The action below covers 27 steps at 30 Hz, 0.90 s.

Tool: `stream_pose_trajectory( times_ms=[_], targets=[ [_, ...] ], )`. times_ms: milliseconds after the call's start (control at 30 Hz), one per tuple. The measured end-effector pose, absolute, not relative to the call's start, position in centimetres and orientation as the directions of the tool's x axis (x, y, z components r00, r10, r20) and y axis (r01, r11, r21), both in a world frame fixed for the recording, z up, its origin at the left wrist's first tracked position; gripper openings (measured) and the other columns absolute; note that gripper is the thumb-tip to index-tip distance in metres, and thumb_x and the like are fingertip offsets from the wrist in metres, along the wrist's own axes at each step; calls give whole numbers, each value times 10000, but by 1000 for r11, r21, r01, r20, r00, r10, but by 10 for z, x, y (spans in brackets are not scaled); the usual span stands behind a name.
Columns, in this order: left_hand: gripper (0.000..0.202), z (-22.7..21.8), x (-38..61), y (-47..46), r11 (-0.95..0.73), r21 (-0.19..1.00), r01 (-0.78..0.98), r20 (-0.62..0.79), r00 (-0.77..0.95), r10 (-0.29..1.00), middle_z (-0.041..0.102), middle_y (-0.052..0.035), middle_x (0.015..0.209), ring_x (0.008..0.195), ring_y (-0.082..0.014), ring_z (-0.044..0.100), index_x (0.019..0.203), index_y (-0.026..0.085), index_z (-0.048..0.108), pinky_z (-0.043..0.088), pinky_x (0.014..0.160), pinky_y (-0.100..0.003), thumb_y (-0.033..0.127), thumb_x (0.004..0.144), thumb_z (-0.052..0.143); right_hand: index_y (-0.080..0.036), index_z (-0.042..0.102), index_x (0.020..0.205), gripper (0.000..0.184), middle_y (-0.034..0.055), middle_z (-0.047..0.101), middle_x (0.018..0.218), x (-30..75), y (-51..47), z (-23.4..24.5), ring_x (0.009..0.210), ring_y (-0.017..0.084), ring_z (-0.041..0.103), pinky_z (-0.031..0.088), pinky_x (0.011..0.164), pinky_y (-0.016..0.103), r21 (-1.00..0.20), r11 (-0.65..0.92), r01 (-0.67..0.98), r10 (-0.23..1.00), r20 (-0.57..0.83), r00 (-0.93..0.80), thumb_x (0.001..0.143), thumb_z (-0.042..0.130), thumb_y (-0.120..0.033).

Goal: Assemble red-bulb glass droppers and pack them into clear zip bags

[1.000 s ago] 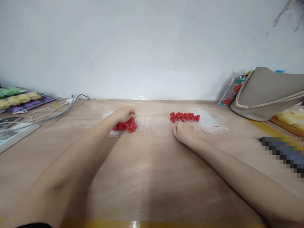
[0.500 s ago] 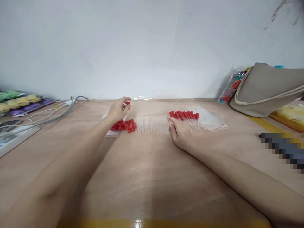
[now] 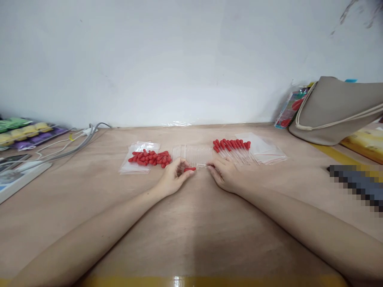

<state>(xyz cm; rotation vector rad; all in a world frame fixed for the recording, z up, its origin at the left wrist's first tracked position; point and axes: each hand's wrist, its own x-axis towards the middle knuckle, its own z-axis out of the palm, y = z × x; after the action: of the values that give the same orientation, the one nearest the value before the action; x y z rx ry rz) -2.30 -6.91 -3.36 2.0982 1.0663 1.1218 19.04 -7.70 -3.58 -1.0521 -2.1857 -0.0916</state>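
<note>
My left hand pinches a red rubber bulb, its end pointing right. Facing it, my right hand grips a clear glass dropper tube by one end, the free end close to the bulb; whether they touch I cannot tell. Behind both hands lies a row of clear tubes side by side. To the left, a pile of loose red bulbs rests partly on a clear plastic bag. Right of the row lie several droppers with red bulbs fitted.
White plastic bags lie beyond the fitted droppers. Further right stand a grey-beige bag and a printed package; a pixelated dark object lies nearer. At left are cables, a power strip and a tray of coloured packets.
My left hand has come down and right from above the bulb pile, carrying a red bulb to the middle. My right hand has drawn a tube from the row slightly towards me.
</note>
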Motion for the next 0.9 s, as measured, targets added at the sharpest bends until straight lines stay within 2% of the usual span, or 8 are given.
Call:
stream_pose_trajectory(
  times_ms=[100,233,400,767,900],
  targets=[
    [219,-32,-24,-70,-587,654,477,486,331,809,628,-34,875,695,-124,580,946,178,539,458,610,-244,312,782,595,-154,583,905,215,66,650,844,189,-82,-30,768,157,564,349,724,282,-199,679,707,643,625,-443,877,379,-220],
    [217,-32,-25,-71,-607,605,516,488,362,794,663,-39,887,752,-150,604,989,185,586,475,654,-265,304,808,567,-142,591,901,210,69,656,836,188,-85,-26,757,149,567,333,703,276,-162,680,715,631,626,-458,871,394,-209],
    [173,-29,-25,-71,-648,568,507,504,409,761,676,-33,895,795,-150,614,958,187,623,484,707,-267,261,842,518,-154,574,905,216,52,657,823,189,-78,-36,711,134,561,312,738,297,-168,721,672,607,621,-496,881,373,-228],
    [166,-29,-25,-72,-696,564,444,499,489,716,669,-40,863,773,-154,615,919,185,640,483,697,-269,273,837,526,-170,589,899,221,24,628,734,193,-75,-38,675,121,543,291,726,286,-167,803,573,547,590,-594,892,375,-227],
    [151,-28,-24,-75,-744,519,422,508,548,665,665,-36,828,760,-149,610,885,184,642,476,701,-266,256,842,517,-173,614,869,219,26,630,727,195,-75,-31,647,118,532,281,701,278,-125,816,564,527,559,-640,873,397,-195]
  ],
)
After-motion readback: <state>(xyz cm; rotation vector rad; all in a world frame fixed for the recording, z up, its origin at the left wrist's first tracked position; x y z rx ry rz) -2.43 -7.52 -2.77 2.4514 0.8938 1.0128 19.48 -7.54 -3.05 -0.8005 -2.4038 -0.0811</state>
